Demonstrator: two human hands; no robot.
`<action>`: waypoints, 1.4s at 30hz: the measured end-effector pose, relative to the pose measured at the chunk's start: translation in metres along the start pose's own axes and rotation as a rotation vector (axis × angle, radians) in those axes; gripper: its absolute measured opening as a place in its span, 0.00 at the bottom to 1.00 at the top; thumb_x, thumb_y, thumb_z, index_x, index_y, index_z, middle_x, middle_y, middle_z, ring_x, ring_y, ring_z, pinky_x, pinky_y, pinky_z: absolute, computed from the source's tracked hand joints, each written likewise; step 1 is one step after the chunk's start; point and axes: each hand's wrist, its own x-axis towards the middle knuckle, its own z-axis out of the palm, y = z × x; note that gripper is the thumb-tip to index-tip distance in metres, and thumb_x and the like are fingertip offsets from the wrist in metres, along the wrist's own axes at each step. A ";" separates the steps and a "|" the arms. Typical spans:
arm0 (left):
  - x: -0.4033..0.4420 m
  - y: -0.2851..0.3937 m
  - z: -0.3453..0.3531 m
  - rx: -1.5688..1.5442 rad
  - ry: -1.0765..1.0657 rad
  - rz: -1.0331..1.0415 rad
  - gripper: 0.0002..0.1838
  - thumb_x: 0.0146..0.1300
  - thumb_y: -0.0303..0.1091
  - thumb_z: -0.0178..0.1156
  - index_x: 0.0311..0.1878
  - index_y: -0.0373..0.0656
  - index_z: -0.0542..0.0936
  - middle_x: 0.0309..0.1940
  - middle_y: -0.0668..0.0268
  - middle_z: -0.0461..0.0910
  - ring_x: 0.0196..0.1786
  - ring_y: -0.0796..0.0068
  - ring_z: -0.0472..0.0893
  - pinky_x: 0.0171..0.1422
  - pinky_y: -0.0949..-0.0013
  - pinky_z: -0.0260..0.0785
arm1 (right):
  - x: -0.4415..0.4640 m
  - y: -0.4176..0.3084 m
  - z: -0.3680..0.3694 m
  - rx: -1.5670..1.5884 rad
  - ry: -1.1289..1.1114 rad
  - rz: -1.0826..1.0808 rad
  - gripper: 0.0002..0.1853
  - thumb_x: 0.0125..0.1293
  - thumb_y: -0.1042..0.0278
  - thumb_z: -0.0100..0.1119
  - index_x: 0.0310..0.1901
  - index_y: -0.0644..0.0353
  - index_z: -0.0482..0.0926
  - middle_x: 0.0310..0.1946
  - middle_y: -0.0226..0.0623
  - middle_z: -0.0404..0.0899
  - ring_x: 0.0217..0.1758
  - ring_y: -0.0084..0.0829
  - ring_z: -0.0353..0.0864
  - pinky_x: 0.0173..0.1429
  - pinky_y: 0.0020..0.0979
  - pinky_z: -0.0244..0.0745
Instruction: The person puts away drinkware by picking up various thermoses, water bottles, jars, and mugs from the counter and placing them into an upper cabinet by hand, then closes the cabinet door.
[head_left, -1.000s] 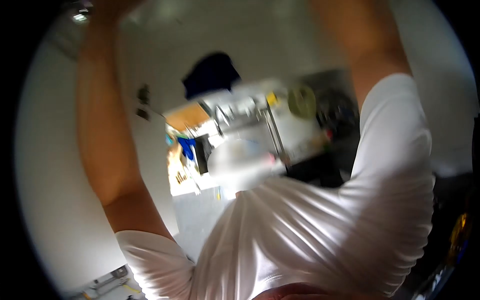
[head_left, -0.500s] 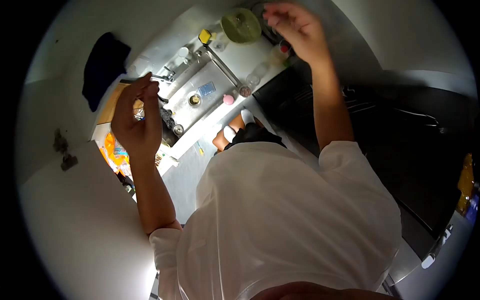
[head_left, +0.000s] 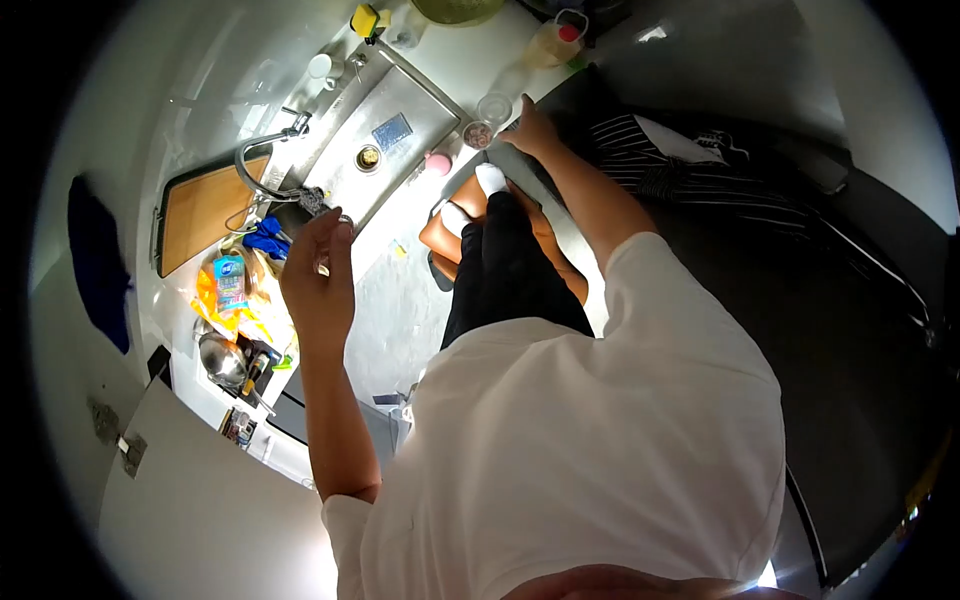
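My left hand (head_left: 320, 280) hovers over the left end of the sink, fingers loosely curved with a gap to the thumb. Behind its fingertips, a round metal piece (head_left: 346, 219) is mostly covered; I see nothing held. My right hand (head_left: 533, 130) reaches to the sink's right corner with fingers apart. Its fingertips are close beside a small round container with reddish-brown contents (head_left: 478, 135); whether they touch it I cannot tell. A clear round container (head_left: 494, 107) stands just behind. In the steel sink (head_left: 350, 187) lie a blue rectangular packet (head_left: 392, 131) and a drain strainer (head_left: 369, 157).
A pink round object (head_left: 437, 163) sits on the sink's front edge. The faucet (head_left: 262, 165) arches near a wooden cutting board (head_left: 210, 215). Orange bags (head_left: 225, 300) and a metal bowl (head_left: 222, 360) are at left. A red-capped bottle (head_left: 555, 45) and a yellow sponge (head_left: 365, 20) stand behind.
My right hand has come down from above the back counter to beside the small round container. My left hand has shifted right and lower. The view has tilted, showing more of the left counter.
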 end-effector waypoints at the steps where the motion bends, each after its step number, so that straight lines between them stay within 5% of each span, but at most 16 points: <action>1: -0.001 -0.005 0.003 0.027 -0.002 -0.010 0.16 0.75 0.35 0.64 0.58 0.34 0.84 0.44 0.60 0.88 0.45 0.74 0.87 0.50 0.71 0.77 | 0.008 0.001 0.016 0.003 0.001 0.033 0.59 0.53 0.47 0.81 0.78 0.68 0.55 0.60 0.62 0.79 0.61 0.55 0.82 0.63 0.47 0.79; 6: -0.006 -0.035 0.014 0.039 -0.003 -0.106 0.14 0.74 0.33 0.64 0.57 0.34 0.84 0.43 0.61 0.88 0.44 0.76 0.85 0.52 0.70 0.77 | 0.032 -0.013 0.051 -0.047 0.120 0.073 0.60 0.51 0.46 0.83 0.79 0.58 0.55 0.62 0.60 0.71 0.62 0.56 0.81 0.62 0.49 0.82; 12: -0.011 -0.062 0.016 0.030 0.011 -0.156 0.14 0.74 0.32 0.65 0.57 0.35 0.84 0.42 0.62 0.88 0.43 0.76 0.84 0.51 0.71 0.76 | 0.057 0.011 0.074 0.026 0.124 0.022 0.58 0.49 0.46 0.84 0.79 0.48 0.58 0.62 0.56 0.73 0.63 0.55 0.80 0.64 0.49 0.81; 15: -0.008 -0.068 0.018 0.051 0.003 -0.158 0.14 0.74 0.32 0.65 0.57 0.35 0.84 0.42 0.61 0.88 0.44 0.76 0.85 0.52 0.70 0.77 | 0.064 0.020 0.071 0.125 0.095 0.004 0.60 0.47 0.46 0.84 0.79 0.53 0.59 0.63 0.58 0.74 0.65 0.56 0.79 0.67 0.50 0.78; 17: -0.005 -0.068 0.022 0.041 -0.022 -0.181 0.14 0.74 0.33 0.65 0.57 0.35 0.84 0.42 0.61 0.88 0.44 0.76 0.85 0.52 0.70 0.77 | 0.064 0.024 0.071 0.217 0.083 -0.020 0.62 0.46 0.46 0.85 0.77 0.65 0.60 0.66 0.65 0.74 0.69 0.58 0.76 0.71 0.48 0.74; 31: 0.015 -0.090 0.052 0.115 -0.108 -0.114 0.13 0.74 0.32 0.64 0.56 0.36 0.85 0.42 0.59 0.87 0.43 0.71 0.86 0.50 0.69 0.79 | 0.084 0.053 0.091 0.480 0.248 0.001 0.55 0.44 0.48 0.86 0.71 0.66 0.67 0.62 0.56 0.80 0.64 0.54 0.81 0.68 0.46 0.77; 40: 0.022 -0.107 0.079 0.130 -0.203 -0.074 0.13 0.73 0.33 0.65 0.56 0.37 0.85 0.42 0.58 0.88 0.41 0.70 0.87 0.47 0.68 0.80 | 0.093 0.068 0.101 0.415 0.194 0.027 0.70 0.43 0.39 0.87 0.79 0.71 0.54 0.74 0.64 0.65 0.77 0.57 0.67 0.79 0.45 0.65; 42: 0.021 -0.112 0.072 0.128 -0.195 -0.075 0.13 0.74 0.33 0.65 0.56 0.37 0.85 0.42 0.57 0.88 0.41 0.70 0.87 0.47 0.68 0.80 | 0.088 0.070 0.111 0.439 0.252 0.020 0.64 0.45 0.44 0.86 0.76 0.73 0.58 0.72 0.65 0.67 0.75 0.57 0.70 0.78 0.45 0.67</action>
